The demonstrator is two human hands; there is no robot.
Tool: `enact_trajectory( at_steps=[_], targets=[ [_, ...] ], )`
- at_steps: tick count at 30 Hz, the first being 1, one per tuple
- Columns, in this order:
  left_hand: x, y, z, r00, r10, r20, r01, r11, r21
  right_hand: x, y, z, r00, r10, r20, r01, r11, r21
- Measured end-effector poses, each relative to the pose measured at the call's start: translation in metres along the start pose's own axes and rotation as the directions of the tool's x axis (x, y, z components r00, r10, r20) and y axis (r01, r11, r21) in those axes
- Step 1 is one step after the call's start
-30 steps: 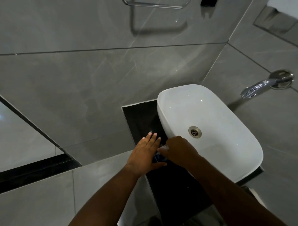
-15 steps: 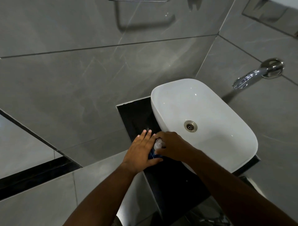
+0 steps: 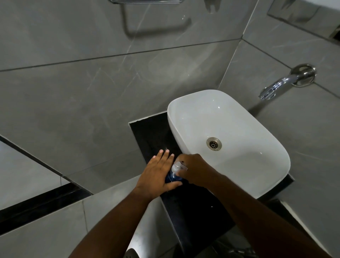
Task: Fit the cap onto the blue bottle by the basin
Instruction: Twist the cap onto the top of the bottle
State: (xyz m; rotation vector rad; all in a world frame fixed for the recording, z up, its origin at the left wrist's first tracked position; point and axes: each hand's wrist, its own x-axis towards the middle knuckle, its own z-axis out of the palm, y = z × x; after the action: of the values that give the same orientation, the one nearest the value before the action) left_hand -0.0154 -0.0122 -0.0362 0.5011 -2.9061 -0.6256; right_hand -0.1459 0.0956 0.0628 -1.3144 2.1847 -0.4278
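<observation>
Two hands met over the dark counter (image 3: 193, 208) just left of the basin (image 3: 257, 165). The left hand (image 3: 158, 173) lay against the left side of the blue bottle (image 3: 173, 177), fingers (image 3: 166, 156) straight and close together, pointing away from the person, thumb curled under the bottle's near side; the palm cupped the bottle without a full wrap. The right hand (image 3: 196, 170) was curled, knuckles up, with its fingertips closed on the cap (image 3: 178, 166), a clear pump-type piece with a short spout pointing right. The cap sat on top of the bottle's neck; whether it was fully seated could not be told. Only a small patch of the blue body showed between the two hands, standing on the counter close to the basin's near-left rim. Both forearms ran in from the lower edge of the view. The white basin was oval, with a metal drain (image 3: 214, 144) at its middle. A chrome tap (image 3: 279, 84) projected from the grey tiled wall (image 3: 92, 92) at the upper right, well apart from the hands. At the top edge a metal rail (image 3: 145, 1) was partly in view, its shadow falling on the tiles below.
</observation>
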Motion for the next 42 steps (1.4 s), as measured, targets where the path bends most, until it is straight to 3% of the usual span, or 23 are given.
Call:
enact_trajectory(
  at_steps=[9,18,28,35,42],
  targets=[
    [-0.001,0.0,-0.003,1.0,0.0,0.024,0.001,1.0,-0.025,-0.005,-0.008,-0.001,0.991,0.121,0.054,-0.126,0.985,0.114],
    [0.001,-0.002,-0.008,0.997,0.009,0.071,-0.006,0.999,-0.035,-0.006,-0.01,-0.006,0.998,0.048,0.047,-0.049,0.999,0.006],
    [0.0,0.0,-0.01,0.997,0.014,0.07,-0.011,0.999,-0.052,-0.011,-0.007,-0.005,0.997,0.066,0.038,-0.068,0.997,0.046],
    [0.0,0.0,-0.009,0.998,0.008,0.064,-0.005,0.999,-0.041,-0.006,-0.005,0.003,0.999,-0.042,0.004,0.042,0.998,0.056],
    [0.0,-0.001,-0.009,0.998,0.013,0.056,-0.012,1.0,-0.017,-0.004,-0.007,0.003,1.0,-0.004,-0.013,0.005,0.999,0.047]
  ],
)
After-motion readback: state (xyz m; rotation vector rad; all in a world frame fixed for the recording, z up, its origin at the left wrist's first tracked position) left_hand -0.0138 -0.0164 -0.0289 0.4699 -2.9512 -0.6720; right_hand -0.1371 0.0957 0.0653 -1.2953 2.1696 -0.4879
